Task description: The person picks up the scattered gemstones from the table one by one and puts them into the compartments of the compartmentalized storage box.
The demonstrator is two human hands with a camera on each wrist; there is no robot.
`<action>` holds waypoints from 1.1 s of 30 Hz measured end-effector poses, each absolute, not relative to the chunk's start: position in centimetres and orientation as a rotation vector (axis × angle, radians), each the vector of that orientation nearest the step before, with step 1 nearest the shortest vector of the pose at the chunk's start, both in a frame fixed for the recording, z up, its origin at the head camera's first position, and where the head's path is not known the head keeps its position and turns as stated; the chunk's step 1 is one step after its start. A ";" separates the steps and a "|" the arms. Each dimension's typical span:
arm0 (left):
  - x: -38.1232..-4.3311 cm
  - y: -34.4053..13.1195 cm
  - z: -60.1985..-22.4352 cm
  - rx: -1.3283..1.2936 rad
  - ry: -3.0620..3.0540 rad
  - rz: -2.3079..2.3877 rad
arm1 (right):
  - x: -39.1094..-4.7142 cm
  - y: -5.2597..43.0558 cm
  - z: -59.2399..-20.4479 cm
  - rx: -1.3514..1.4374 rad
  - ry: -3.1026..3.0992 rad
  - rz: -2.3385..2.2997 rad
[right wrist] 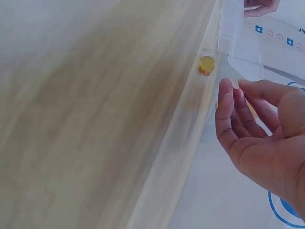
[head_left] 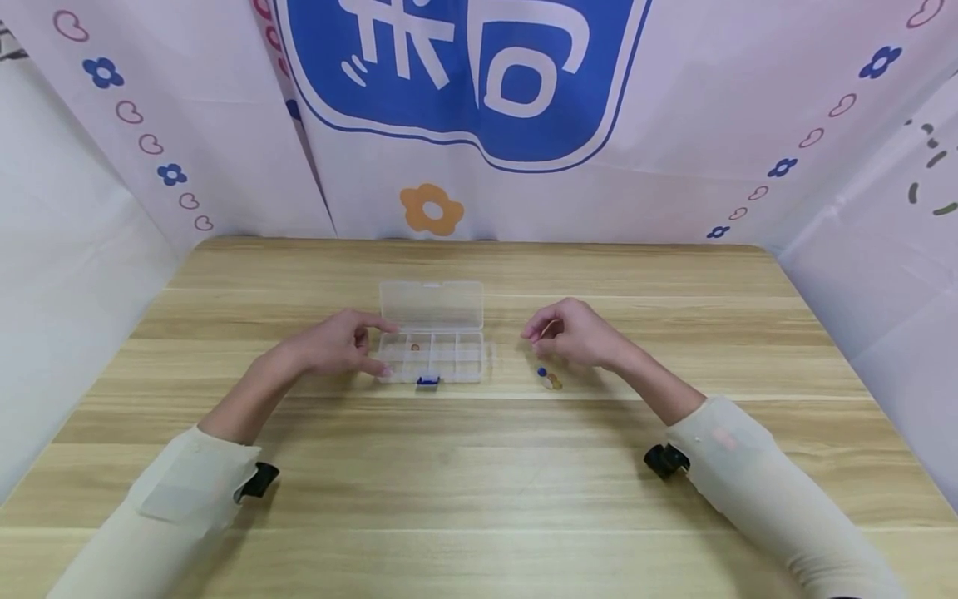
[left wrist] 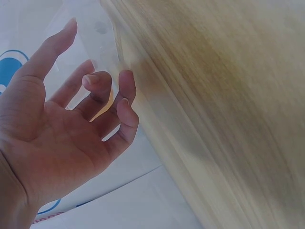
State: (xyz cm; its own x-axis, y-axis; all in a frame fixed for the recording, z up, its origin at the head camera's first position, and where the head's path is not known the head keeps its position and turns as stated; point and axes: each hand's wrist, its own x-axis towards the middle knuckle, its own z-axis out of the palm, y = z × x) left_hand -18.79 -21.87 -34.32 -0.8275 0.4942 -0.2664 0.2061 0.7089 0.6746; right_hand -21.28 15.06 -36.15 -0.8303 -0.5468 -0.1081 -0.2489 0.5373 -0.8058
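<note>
A clear plastic compartment box (head_left: 456, 380) lies on the table with its lid (head_left: 432, 304) tipped back. A small orange ring-like piece (head_left: 415, 347) sits in a back compartment. My left hand (head_left: 340, 343) spans the box's left end, forefinger at the back corner and thumb at the front corner. To the right of the box, my right hand (head_left: 572, 333) hovers with thumb and fingertips close together; whether they pinch something small I cannot tell. Below it lie a blue bead (head_left: 542, 372) and a yellow bead (right wrist: 207, 63), with a clear piece beside them.
A blue latch (head_left: 428, 381) sits on the box's front edge. The wood-grain table (head_left: 449, 482) extends toward me. Behind it hangs a white printed cloth (head_left: 599, 200), and pale cloth also covers both sides. Black wrist mounts (head_left: 666, 460) show at the sleeve cuffs.
</note>
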 end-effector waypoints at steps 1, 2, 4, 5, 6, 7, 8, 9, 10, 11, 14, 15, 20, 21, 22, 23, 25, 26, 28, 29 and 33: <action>-18.8 -21.9 -34.3 0.539 2.484 0.908 | -21.3 15.0 -36.1 -0.667 2.430 -1.199; -18.8 -21.8 -34.3 0.538 2.483 0.909 | -21.4 15.0 -36.2 -0.683 2.429 -1.204; -18.8 -21.8 -34.3 0.545 2.484 0.912 | -21.4 14.9 -36.1 -0.714 2.430 -1.210; -18.8 -21.8 -34.3 0.545 2.486 0.911 | -21.4 14.8 -36.0 -0.723 2.428 -1.214; -18.8 -21.8 -34.2 0.549 2.487 0.912 | -21.4 14.7 -35.9 -0.731 2.427 -1.216; -18.9 -21.7 -34.2 0.553 2.489 0.910 | -21.4 14.6 -35.9 -0.737 2.424 -1.218; -18.9 -21.7 -34.2 0.556 2.490 0.909 | -21.5 14.5 -35.9 -0.745 2.422 -1.219; -19.0 -21.7 -34.2 0.557 2.491 0.907 | -21.4 14.4 -35.8 -0.743 2.417 -1.222; -19.0 -21.7 -34.2 0.554 2.491 0.901 | -21.4 14.3 -35.7 -0.743 2.411 -1.228; -19.0 -21.7 -34.3 0.549 2.491 0.897 | -21.5 14.3 -35.8 -0.745 2.405 -1.232; -19.1 -21.7 -34.3 0.538 2.494 0.884 | -21.6 14.0 -35.8 -0.761 2.387 -1.240; -19.1 -21.7 -34.3 0.540 2.495 0.882 | -21.6 13.8 -35.7 -0.766 2.381 -1.241; -19.1 -21.8 -34.4 0.551 2.492 0.892 | -21.5 13.2 -35.5 -0.793 2.371 -1.240; -19.1 -21.9 -34.4 0.552 2.491 0.893 | -21.5 13.1 -35.4 -0.797 2.374 -1.239; -19.0 -21.9 -34.4 0.547 2.490 0.892 | -21.5 13.0 -35.4 -0.801 2.376 -1.240; -19.0 -22.0 -34.4 0.547 2.489 0.894 | -21.5 12.9 -35.4 -0.807 2.375 -1.242; -19.0 -22.0 -34.4 0.544 2.490 0.895 | -21.5 12.6 -35.3 -0.807 2.373 -1.247; -19.0 -22.0 -34.4 0.543 2.489 0.899 | -21.6 12.4 -35.3 -0.808 2.367 -1.251; -19.0 -22.0 -34.4 0.546 2.491 0.902 | -21.6 12.2 -35.4 -0.810 2.358 -1.260; -19.0 -22.1 -34.4 0.548 2.491 0.905 | -21.6 12.1 -35.3 -0.810 2.356 -1.264; -19.1 -22.0 -34.4 0.546 2.492 0.902 | -21.6 11.7 -35.3 -0.831 2.366 -1.266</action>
State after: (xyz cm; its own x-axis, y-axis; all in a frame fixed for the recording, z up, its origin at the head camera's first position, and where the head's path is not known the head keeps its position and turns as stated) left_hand -19.10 -22.01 -34.42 -0.8289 0.4949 -0.2608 0.2133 0.7105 0.6706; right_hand -21.65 11.65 -35.25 -0.7748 -0.6320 -0.0155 -0.3377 0.4344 -0.8350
